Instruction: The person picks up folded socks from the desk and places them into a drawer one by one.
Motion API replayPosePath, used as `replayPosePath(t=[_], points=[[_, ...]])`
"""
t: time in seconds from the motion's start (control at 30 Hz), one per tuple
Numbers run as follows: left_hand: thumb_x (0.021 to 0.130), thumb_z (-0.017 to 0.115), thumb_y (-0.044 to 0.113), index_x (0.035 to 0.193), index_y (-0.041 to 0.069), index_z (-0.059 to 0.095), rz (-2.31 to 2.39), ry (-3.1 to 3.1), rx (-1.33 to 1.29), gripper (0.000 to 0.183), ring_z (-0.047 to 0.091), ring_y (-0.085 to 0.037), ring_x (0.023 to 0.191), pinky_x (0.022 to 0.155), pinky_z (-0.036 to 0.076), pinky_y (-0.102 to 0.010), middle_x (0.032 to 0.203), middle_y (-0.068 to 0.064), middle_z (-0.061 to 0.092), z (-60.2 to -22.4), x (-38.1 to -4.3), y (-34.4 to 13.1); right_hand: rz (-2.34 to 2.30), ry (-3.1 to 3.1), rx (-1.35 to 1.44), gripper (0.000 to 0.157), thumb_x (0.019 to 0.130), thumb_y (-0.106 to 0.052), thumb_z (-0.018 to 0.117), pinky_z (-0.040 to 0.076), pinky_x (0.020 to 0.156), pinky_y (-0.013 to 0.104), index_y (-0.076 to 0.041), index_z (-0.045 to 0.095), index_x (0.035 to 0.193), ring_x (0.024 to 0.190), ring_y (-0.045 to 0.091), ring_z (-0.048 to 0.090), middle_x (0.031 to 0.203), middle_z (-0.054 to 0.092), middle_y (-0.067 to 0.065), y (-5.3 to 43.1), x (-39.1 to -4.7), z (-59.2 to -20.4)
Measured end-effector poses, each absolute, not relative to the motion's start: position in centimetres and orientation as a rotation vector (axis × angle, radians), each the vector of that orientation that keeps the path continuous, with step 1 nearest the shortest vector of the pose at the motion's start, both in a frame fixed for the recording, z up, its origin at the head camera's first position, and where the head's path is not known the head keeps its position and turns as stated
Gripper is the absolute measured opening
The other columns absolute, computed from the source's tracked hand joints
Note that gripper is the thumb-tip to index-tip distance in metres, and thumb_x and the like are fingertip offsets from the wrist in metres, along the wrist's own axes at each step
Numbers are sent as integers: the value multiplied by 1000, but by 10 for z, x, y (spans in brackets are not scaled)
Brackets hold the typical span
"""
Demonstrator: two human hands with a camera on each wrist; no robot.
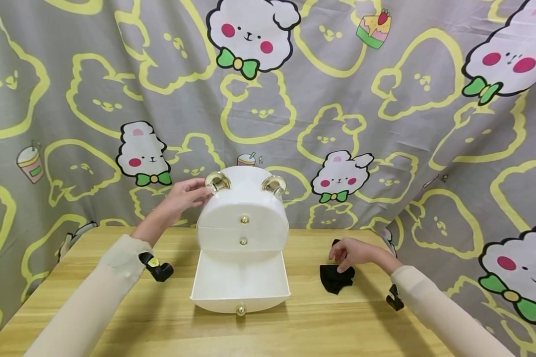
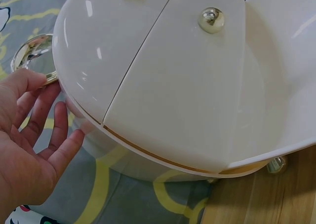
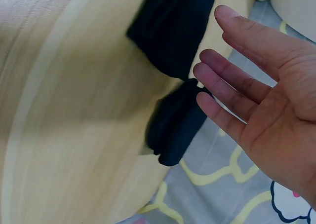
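A white rounded storage box [image 1: 245,198] with two gold ears stands on the table, its bottom drawer [image 1: 219,303] pulled out with nothing inside. Two upper drawers with gold knobs are closed. At the box's left side, my left hand [image 1: 180,201] pinches the gold ear [image 2: 37,51] between thumb and forefinger, the other fingers loosely bent beside the box wall. To the right lies black cloth [image 1: 337,278], dark and soft, in two parts in the right wrist view. My right hand [image 3: 276,91] hovers over it, fingers apart and gently bent, palm holding nothing.
The wooden table [image 1: 152,317] reaches back to a grey curtain [image 1: 174,114] printed with yellow outlines and white cartoon animals. Black straps with camera mounts [image 1: 158,267] sit on both wrists. The pulled-out drawer juts toward the front of the table.
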State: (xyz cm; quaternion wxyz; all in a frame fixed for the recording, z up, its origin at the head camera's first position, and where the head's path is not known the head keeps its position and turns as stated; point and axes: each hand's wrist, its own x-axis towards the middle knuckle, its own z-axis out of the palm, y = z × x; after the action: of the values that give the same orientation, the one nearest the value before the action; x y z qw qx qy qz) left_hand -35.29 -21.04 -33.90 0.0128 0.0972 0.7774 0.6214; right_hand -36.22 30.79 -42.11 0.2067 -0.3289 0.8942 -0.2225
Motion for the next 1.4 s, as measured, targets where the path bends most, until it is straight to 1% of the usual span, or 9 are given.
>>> replayPosePath(t=[0.1, 0.33, 0.6, 0.8, 1.03, 1.3, 1.4], points=[[102, 64, 33, 141, 2, 54, 1938, 2420, 305, 51, 63, -5, 97, 116, 43, -51, 98, 16, 67, -338, -353, -211, -618, 2494, -901, 30, 84, -6, 82, 53, 74, 24, 3, 70, 109, 88, 26, 64, 101, 68, 17, 309, -364, -427], [102, 63, 32, 142, 2, 53, 1939, 2418, 313, 51, 62, -4, 95, 116, 42, -52, 96, 18, 68, -339, -353, -211, -610, 2479, -933, 33, 81, -6, 85, 53, 73, 24, 3, 70, 109, 89, 31, 65, 100, 69, 16, 308, -362, -434], [102, 63, 32, 144, 1, 52, 1947, 2414, 318, 53, 63, -3, 95, 116, 43, -53, 96, 17, 67, -342, -354, -209, -559, 2506, -940, 38, 78, -6, 87, 55, 75, 24, 2, 71, 111, 91, 27, 68, 101, 71, 14, 307, -362, -439], [102, 63, 32, 144, 1, 52, 1954, 2408, 312, 53, 63, -4, 95, 116, 42, -53, 97, 16, 67, -341, -353, -209, -588, 2499, -956, 35, 78, -6, 87, 56, 77, 26, -2, 72, 109, 92, 25, 68, 103, 72, 12, 308, -363, -443], [103, 62, 33, 143, 2, 52, 1943, 2422, 302, 52, 63, -3, 95, 115, 44, -51, 96, 17, 67, -341, -353, -210, -619, 2474, -971, 30, 79, -4, 84, 53, 73, 24, -5, 72, 107, 86, 21, 66, 97, 72, 7, 310, -366, -451], [102, 63, 33, 143, 1, 52, 1939, 2428, 302, 53, 63, -3, 97, 115, 43, -51, 98, 16, 66, -342, -353, -210, -674, 2438, -900, 30, 79, -2, 83, 50, 70, 24, -3, 70, 106, 82, 19, 63, 93, 70, 11, 308, -363, -447], [102, 63, 33, 144, 1, 52, 1941, 2428, 312, 53, 63, -2, 97, 115, 43, -52, 98, 16, 66, -342, -354, -210, -677, 2435, -910, 30, 79, -2, 84, 50, 70, 24, -3, 70, 105, 83, 21, 63, 94, 70, 11, 307, -363, -446]])
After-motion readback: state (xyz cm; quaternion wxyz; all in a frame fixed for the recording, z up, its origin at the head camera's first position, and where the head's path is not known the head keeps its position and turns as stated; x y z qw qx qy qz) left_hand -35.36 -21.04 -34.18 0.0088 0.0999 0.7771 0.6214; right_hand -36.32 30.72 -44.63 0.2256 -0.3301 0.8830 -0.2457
